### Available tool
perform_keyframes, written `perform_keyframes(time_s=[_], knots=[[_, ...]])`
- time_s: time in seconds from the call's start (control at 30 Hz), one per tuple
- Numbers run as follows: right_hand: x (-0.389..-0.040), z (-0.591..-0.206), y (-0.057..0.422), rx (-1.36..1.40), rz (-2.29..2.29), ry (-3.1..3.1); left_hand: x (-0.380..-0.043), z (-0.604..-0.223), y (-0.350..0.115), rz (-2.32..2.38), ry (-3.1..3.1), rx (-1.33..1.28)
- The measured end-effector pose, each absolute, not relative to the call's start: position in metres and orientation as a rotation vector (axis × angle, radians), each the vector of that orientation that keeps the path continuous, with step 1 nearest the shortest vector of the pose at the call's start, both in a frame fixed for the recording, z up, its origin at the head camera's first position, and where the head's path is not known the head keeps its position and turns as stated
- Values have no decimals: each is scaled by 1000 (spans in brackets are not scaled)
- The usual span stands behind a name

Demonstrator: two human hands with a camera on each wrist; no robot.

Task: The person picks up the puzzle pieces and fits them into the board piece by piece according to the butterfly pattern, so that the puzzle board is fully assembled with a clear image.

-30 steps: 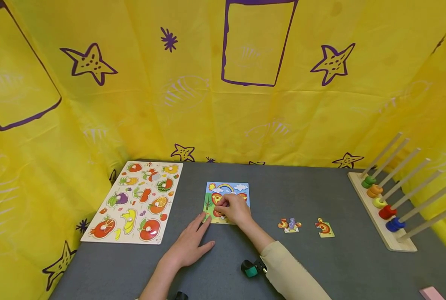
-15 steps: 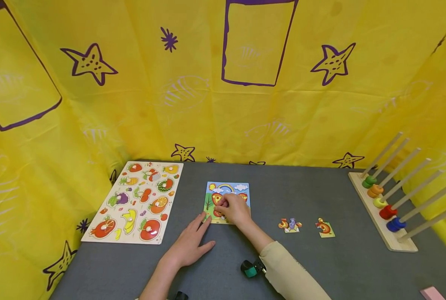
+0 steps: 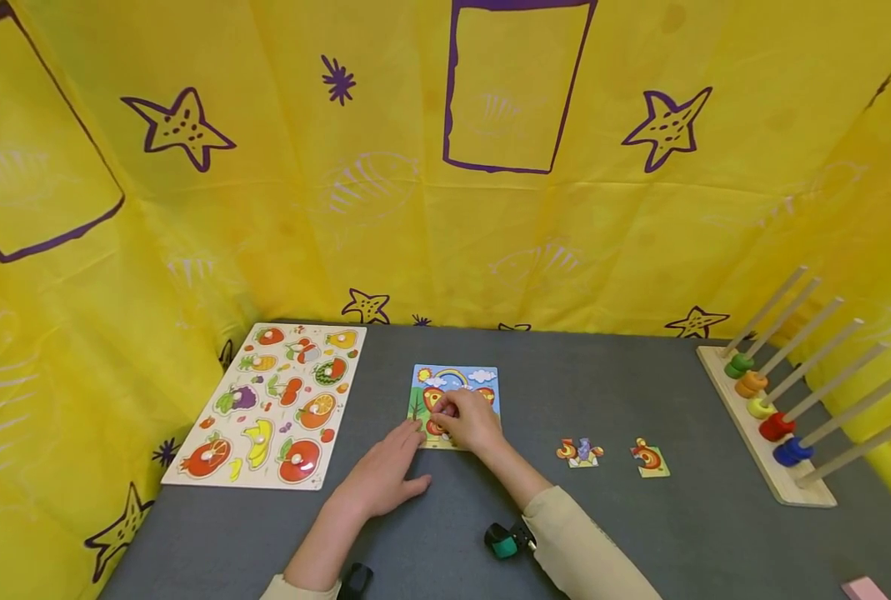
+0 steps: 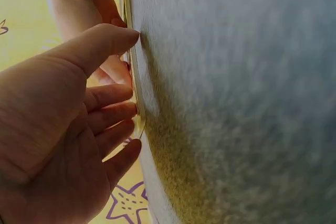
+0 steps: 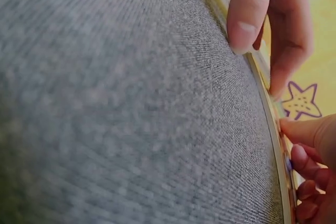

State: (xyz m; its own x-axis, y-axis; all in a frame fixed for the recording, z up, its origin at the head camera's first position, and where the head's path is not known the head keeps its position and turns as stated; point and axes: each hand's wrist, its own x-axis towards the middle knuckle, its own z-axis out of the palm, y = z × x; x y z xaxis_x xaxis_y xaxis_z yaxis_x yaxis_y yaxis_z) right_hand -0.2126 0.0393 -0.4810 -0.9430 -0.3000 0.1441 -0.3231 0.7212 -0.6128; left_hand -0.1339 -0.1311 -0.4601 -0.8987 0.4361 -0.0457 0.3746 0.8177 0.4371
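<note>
A small square butterfly jigsaw puzzle lies on the dark table, with sun, rainbow and clouds along its top. My right hand is over its middle, fingers curled and thumb meeting them, pinching a puzzle piece that they largely hide. At the puzzle's lower left corner, my left hand touches the edge with extended fingers, its thumb held apart. The left wrist view shows those fingers along the board's thin edge. Two loose sections, a purple-and-orange one and an orange-and-green one, lie to the right.
On the left lies a large fruit peg board. A wooden rack with upright rods and coloured rings stands at the right. A pink block sits near the front right, and a yellow patterned cloth hangs behind.
My left hand has shifted slightly forward, its fingers closer together at the puzzle's corner. The right hand stays almost in place over the puzzle. The loose sections have not moved.
</note>
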Motion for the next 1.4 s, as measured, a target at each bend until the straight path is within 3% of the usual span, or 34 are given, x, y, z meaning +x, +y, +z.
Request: perform_keyframes(time_s=[0.43,0.63,0.87,1.13,1.4], knots=[[-207,-486,60,661,1258,-2601,-138,-460,-127,578,2969,795],[-197,-478,104,453,1452,-2608,-139,-459,-123,603,2932,783],[-180,-477,178,373,1340,-2721,-137,-458,-124,604,2886,727],[-164,-471,239,519,1061,-2819,-136,-459,-127,608,2870,721],[-158,-475,258,595,1156,-2854,-136,-459,-125,612,2869,732]])
